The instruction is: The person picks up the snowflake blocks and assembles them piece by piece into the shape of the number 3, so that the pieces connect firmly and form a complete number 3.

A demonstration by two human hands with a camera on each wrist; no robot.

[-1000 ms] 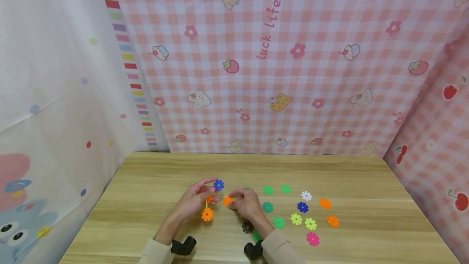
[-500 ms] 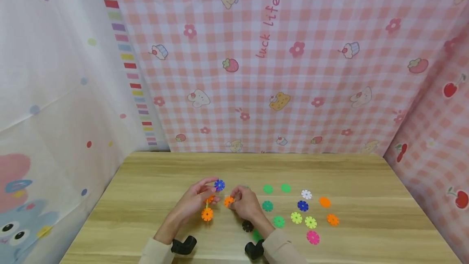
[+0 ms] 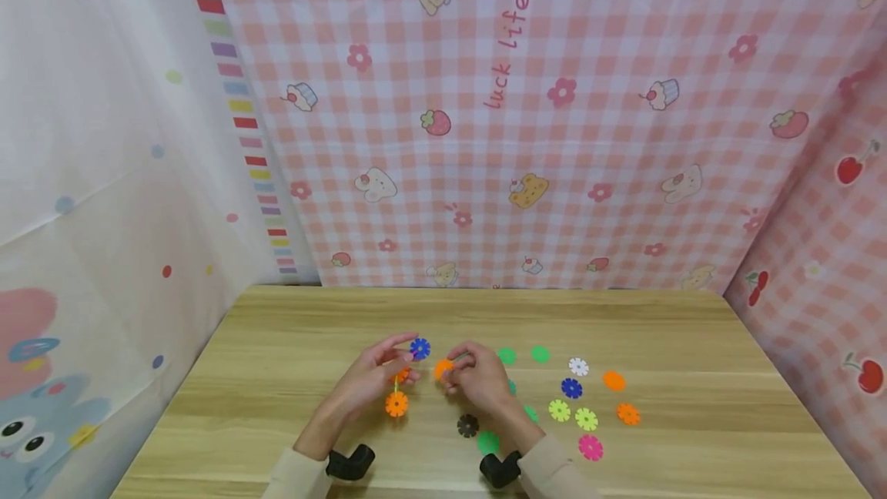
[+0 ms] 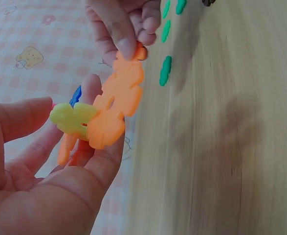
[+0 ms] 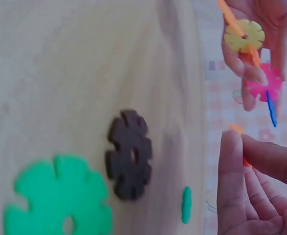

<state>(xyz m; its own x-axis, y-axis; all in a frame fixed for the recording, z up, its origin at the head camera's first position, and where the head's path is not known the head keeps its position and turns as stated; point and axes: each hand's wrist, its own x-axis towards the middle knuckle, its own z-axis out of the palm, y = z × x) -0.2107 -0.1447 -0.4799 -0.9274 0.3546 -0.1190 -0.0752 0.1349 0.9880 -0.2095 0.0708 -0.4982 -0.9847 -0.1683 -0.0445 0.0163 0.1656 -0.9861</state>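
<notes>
My left hand holds a chain of linked plastic snowflake discs above the wooden table. At the chain's far end is a blue disc, joined to a pink disc. A yellow disc sits between two orange ones, and an orange disc hangs at the near end. Across a small gap, my right hand pinches a single orange disc between thumb and fingertips. Its fingers cover part of that disc. The left fingers partly hide the chain's middle.
Loose discs lie flat around the right hand: a black disc, several green discs such as one near the right wrist, a white disc and a pink disc. A checked curtain stands behind the table.
My right hand has shifted right and slightly away from me with its orange disc, widening the gap. The left hand and its chain have drifted slightly right.
</notes>
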